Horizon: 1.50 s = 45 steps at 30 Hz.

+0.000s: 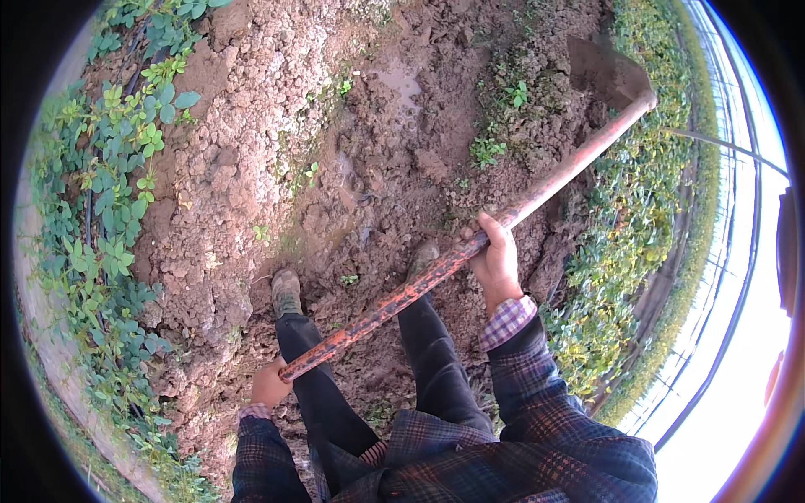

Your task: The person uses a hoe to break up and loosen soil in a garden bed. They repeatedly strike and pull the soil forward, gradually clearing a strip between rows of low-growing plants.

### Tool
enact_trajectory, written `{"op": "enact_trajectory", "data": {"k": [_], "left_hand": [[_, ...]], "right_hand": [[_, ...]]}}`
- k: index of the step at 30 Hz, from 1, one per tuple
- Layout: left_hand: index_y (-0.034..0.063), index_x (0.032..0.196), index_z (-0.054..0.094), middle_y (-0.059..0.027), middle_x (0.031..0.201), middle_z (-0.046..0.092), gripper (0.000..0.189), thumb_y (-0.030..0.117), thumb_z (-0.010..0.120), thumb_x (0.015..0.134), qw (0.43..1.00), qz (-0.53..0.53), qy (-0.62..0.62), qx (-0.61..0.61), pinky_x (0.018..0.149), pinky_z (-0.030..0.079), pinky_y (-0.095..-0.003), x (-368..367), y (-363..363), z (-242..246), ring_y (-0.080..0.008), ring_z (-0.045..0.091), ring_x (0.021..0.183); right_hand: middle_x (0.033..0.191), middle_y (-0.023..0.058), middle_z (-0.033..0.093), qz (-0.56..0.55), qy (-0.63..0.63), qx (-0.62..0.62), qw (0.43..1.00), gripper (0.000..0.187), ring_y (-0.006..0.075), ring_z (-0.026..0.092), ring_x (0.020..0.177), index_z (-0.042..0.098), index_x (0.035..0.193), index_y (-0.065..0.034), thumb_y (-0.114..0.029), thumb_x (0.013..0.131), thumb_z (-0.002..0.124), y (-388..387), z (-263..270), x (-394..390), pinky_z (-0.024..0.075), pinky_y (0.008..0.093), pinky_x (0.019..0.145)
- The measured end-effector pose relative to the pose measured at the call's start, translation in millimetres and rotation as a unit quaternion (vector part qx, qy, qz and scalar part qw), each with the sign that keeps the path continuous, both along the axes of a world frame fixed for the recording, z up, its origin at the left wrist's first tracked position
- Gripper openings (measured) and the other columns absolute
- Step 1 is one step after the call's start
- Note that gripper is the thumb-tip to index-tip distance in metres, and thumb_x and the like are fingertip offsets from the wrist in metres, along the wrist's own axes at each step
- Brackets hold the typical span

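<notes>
Both my hands grip one long-handled hoe. My left hand (pixel 270 383) wraps the butt end of the worn red handle (pixel 402 292), beside my left shin. Further up the shaft, near its middle, my right hand (pixel 497 261) is closed around it. The handle slants across in front of my legs to the upper right. There the broad metal hoe blade (pixel 607 72) is raised near the plants on the right, and appears apart from the soil. Wet brown soil (pixel 371 207) in clods spreads ahead of my feet.
Leafy plants (pixel 107 220) with dark drip tubing line the left side. Another dense plant row (pixel 635 245) runs along the right. Muddy water (pixel 402 85) lies in a low spot ahead. Small weeds (pixel 487 151) dot the soil. My shoes (pixel 287 292) stand in the mud.
</notes>
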State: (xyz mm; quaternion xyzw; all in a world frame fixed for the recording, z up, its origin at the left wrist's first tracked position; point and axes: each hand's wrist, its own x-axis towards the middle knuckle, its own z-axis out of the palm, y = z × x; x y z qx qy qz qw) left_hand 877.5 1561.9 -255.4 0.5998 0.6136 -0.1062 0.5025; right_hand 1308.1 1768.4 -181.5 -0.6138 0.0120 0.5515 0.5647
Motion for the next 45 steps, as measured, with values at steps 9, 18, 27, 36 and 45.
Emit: {"op": "enact_trajectory", "data": {"k": [9,18,27,36,45], "left_hand": [[0.0080,0.085,0.055,-0.0153,0.066,0.060,0.022,0.023,0.064,0.071,0.993,-0.019,-0.112,-0.029,0.057,0.047,-0.0455,66.5,36.0,104.9,-0.0361,0.060,0.064],[0.0059,0.077,0.057,-0.0176,0.065,0.060,0.028,0.023,0.073,0.062,0.943,0.088,0.042,-0.319,0.058,0.048,-0.0439,-111.0,-24.0,244.3,-0.0379,0.060,0.064],[0.0076,0.070,0.050,-0.0154,0.058,0.056,0.023,0.024,0.067,0.071,0.981,0.003,0.178,0.073,0.058,0.040,-0.0460,-137.0,-16.4,128.5,-0.0375,0.055,0.057],[0.0080,0.083,0.058,-0.0171,0.066,0.061,0.023,0.025,0.064,0.070,0.994,-0.054,-0.072,-0.056,0.060,0.047,-0.0465,3.1,38.2,122.6,-0.0368,0.060,0.064],[0.0055,0.095,0.063,-0.0165,0.073,0.064,0.039,0.026,0.070,0.063,0.944,-0.021,0.026,-0.329,0.065,0.049,-0.0363,-174.3,-26.7,233.1,-0.0276,0.065,0.070]], "right_hand": [[0.066,-0.0005,0.045,-0.023,-0.070,0.016,0.997,0.016,0.0113,0.047,0.054,0.047,0.082,-0.0087,-0.015,0.084,0.061,26.8,22.9,45.3,0.0441,0.0297,0.051],[0.059,0.0029,0.046,-0.030,0.000,-0.246,0.969,0.013,0.0158,0.048,0.049,0.048,0.081,-0.0061,-0.011,0.080,0.060,-109.8,-52.3,-179.8,0.0413,0.0311,0.045],[0.065,0.0044,0.046,-0.093,0.176,-0.144,0.969,0.011,0.0189,0.047,0.058,0.047,0.077,-0.0079,-0.010,0.081,0.056,-58.6,-15.9,-168.7,0.0415,0.0360,0.056],[0.061,-0.0005,0.044,-0.054,-0.057,-0.061,0.995,0.017,0.0113,0.044,0.049,0.045,0.077,-0.0105,-0.018,0.087,0.058,-2.1,0.9,-11.9,0.0399,0.0287,0.046],[0.061,0.0060,0.049,-0.019,0.047,-0.287,0.957,0.013,0.0210,0.050,0.051,0.052,0.081,-0.0032,-0.015,0.083,0.057,-113.9,-65.5,-218.1,0.0442,0.0384,0.050]]}}
